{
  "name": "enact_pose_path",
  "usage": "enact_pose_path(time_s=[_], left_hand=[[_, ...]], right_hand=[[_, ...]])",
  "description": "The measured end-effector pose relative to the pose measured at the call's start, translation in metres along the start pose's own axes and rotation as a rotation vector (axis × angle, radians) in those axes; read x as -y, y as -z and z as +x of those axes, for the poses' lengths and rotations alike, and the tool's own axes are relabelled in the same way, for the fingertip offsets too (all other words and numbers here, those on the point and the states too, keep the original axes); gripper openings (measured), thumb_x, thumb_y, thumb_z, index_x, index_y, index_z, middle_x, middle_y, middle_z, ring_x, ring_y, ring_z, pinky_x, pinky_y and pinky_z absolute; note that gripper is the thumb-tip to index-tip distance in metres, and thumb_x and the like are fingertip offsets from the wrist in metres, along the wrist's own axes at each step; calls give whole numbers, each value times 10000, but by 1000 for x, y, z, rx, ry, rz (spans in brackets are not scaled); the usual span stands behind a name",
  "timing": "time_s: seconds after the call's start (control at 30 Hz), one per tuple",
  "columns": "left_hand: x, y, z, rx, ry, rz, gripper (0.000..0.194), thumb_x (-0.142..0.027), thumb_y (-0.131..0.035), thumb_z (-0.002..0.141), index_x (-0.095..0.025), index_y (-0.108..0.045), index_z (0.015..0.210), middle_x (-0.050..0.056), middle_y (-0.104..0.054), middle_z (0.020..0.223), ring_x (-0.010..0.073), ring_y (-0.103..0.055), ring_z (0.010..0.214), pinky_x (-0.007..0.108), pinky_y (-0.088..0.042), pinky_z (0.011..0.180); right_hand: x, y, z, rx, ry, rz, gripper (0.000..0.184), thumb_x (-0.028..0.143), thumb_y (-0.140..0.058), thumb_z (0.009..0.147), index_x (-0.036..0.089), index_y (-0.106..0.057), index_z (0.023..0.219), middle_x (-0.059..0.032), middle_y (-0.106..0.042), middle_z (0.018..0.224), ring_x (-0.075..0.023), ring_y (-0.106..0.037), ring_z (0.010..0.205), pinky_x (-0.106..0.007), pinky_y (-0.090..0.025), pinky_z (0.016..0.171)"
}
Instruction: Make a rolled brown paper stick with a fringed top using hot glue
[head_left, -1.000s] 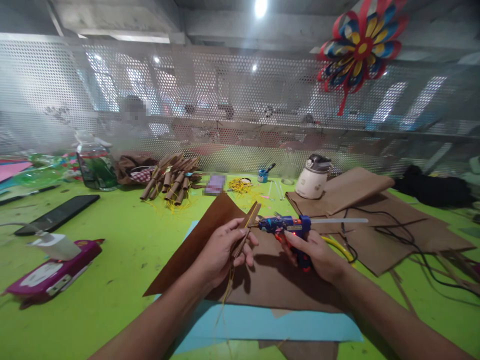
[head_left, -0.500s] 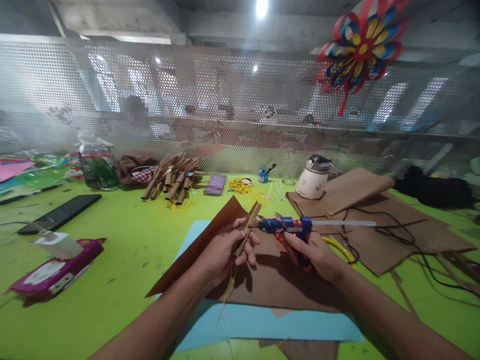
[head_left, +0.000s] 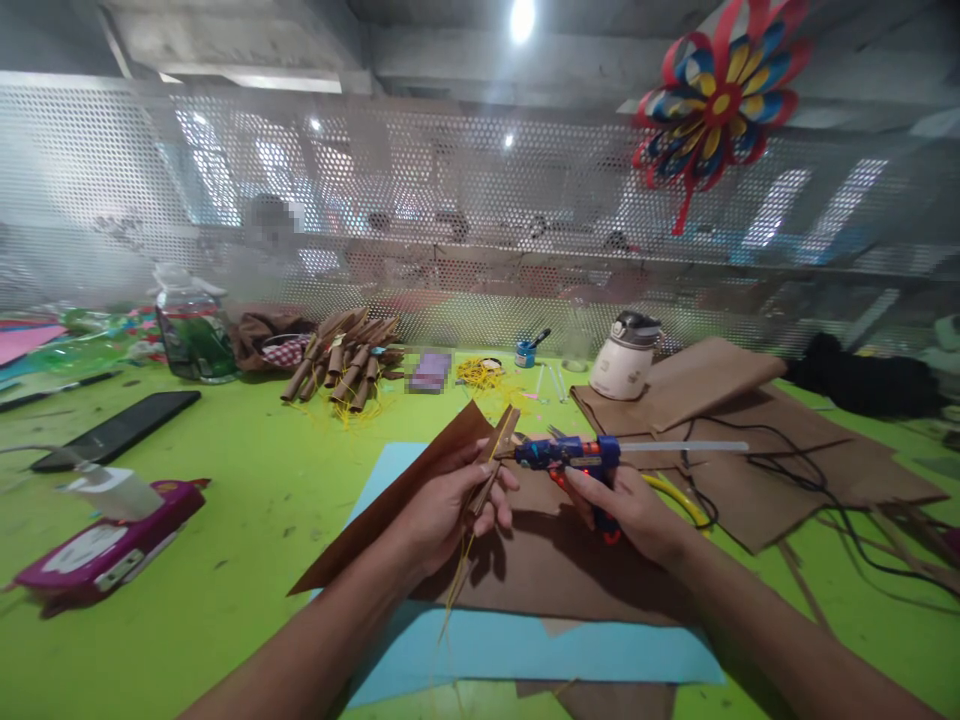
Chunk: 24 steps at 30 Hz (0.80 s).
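My left hand (head_left: 457,495) is closed around a narrow folded strip of brown paper (head_left: 504,432), from which thin yellow strands (head_left: 456,585) hang down. In my right hand (head_left: 626,505) is a dark blue glue gun (head_left: 566,453), its nozzle at the strip just above my left thumb. A clear glue stick (head_left: 686,446) juts from the gun's back end. Under both hands lies a brown paper sheet (head_left: 540,570), its left side lifted in a fold, over light blue paper (head_left: 570,645). Whether the nozzle touches the strip I cannot tell.
Rolled brown paper pieces (head_left: 352,360), yellow strands (head_left: 480,374) and a small blue jar (head_left: 525,352) stand at the back. On the left are a phone (head_left: 120,428) and a purple power strip (head_left: 112,540). A white jug (head_left: 624,358), brown sheets (head_left: 720,450) and a black cable (head_left: 817,480) occupy the right.
Both hands, the strip and the glue gun hold nearly the same pose. The whole view has shifted very slightly.
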<state>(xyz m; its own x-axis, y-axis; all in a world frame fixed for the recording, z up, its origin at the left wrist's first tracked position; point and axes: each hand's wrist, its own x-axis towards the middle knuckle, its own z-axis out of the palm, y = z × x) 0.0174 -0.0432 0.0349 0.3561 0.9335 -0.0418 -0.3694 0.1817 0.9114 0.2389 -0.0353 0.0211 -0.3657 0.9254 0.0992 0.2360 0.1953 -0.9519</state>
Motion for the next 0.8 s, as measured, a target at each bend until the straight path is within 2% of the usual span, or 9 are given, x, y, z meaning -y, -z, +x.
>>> enact_pose_path(time_s=[0.17,0.47,0.67,0.8], left_hand=[[-2,-2,-2,4,9,24,112,-164,-499,833,-89,-582,827,89,-640,768,91,-571,491,151,-300,357],[-3,-3,-1,-30,16,50,73,-149,-471,848,-112,-507,900,79,-638,737,94,-566,473,146,-317,357],[-5,-6,-2,-5,4,57,116,-144,-477,845,-120,-499,957,65,-635,754,86,-553,462,141,-309,338],[-6,-6,-2,-9,5,60,89,-145,-484,836,-119,-501,920,47,-618,713,77,-537,451,142,-306,337]], right_hand=[[5,2,0,-43,37,-19,441,538,-492,879,182,-449,624,23,-445,537,-106,-416,509,-242,-322,488],[0,4,-1,45,-3,-13,415,537,-514,869,175,-496,667,24,-468,536,-113,-446,514,-239,-332,486],[3,8,2,-110,44,-18,426,529,-520,866,186,-476,618,19,-469,554,-117,-417,527,-254,-330,512],[0,12,7,-238,85,-39,454,542,-504,866,187,-481,584,7,-480,542,-128,-434,530,-268,-358,535]])
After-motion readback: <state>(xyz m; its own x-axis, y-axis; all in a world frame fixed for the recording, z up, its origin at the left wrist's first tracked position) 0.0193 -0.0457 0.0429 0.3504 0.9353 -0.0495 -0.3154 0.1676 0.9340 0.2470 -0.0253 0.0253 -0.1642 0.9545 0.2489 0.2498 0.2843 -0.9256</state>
